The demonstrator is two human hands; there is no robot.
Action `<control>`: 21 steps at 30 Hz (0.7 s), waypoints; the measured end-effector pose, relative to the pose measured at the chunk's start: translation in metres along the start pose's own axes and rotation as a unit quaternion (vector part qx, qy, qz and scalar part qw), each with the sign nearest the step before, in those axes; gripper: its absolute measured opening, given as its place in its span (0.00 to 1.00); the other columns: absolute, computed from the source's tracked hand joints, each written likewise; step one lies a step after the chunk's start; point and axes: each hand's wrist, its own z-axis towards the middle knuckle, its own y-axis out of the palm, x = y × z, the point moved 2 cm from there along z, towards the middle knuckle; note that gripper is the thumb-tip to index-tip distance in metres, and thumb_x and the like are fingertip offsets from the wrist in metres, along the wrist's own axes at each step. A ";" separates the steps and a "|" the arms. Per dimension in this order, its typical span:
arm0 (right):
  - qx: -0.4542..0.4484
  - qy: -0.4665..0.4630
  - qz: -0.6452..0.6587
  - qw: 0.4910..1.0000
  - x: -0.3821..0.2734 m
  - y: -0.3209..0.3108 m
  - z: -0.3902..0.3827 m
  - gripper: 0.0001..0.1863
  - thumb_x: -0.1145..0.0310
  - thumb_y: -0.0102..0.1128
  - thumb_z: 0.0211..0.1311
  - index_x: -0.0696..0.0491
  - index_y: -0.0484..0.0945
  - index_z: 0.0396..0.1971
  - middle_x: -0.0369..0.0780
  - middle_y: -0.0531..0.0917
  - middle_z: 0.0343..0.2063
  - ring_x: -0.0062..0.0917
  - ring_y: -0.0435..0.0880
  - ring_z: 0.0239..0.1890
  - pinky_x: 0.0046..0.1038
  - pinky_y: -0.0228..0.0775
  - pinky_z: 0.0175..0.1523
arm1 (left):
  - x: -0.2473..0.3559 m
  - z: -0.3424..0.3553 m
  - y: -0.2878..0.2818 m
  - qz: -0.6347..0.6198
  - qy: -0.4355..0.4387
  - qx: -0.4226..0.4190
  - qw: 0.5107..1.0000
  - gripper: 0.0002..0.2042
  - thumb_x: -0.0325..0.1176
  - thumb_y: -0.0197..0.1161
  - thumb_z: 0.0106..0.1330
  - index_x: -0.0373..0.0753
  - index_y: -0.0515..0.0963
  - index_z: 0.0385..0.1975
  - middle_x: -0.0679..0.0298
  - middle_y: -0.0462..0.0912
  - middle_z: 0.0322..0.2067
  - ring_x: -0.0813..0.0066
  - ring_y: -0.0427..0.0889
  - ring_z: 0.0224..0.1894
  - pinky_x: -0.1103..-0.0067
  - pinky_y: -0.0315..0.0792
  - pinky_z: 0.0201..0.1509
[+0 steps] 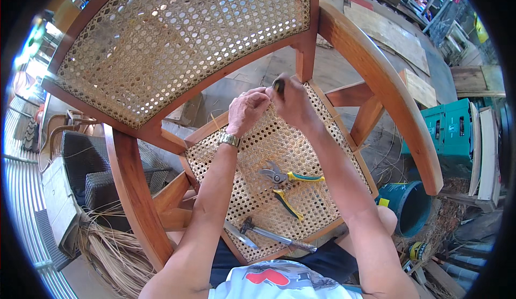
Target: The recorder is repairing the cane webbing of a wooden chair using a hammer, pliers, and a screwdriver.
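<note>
A wooden armchair with a woven cane seat point(258, 202) and a cane back panel point(177, 46) stands before me. At the seat's far edge, my left hand point(248, 112), with a metal watch point(229, 139) on its wrist, has its fingertips pinched together; what they hold is too small to make out. Close beside it, my right hand point(294, 104) is closed around a dark-handled tool point(278, 86), whose tip is hidden. On the seat nearer me lie pruning shears point(276, 177) with yellow-and-green handles, a hammer point(277, 237) and a knife blade point(239, 236).
Curved wooden armrests point(384, 73) flank the seat. To the right are a teal crate point(446, 132), a dark green bucket point(406, 207) and a small can point(419, 250). Loose cane strands point(115, 245) lie at the lower left, near dark woven furniture point(107, 186).
</note>
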 end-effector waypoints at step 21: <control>0.190 0.126 0.150 0.962 0.003 -0.042 -0.024 0.14 0.65 0.67 0.70 0.58 0.74 0.44 0.37 0.84 0.30 0.16 0.83 0.30 0.23 0.75 0.35 | 0.000 -0.005 0.010 0.007 -0.016 0.017 1.000 0.07 0.41 0.72 0.61 0.49 0.86 0.36 0.70 0.88 0.53 0.66 0.88 0.47 0.70 0.77 0.49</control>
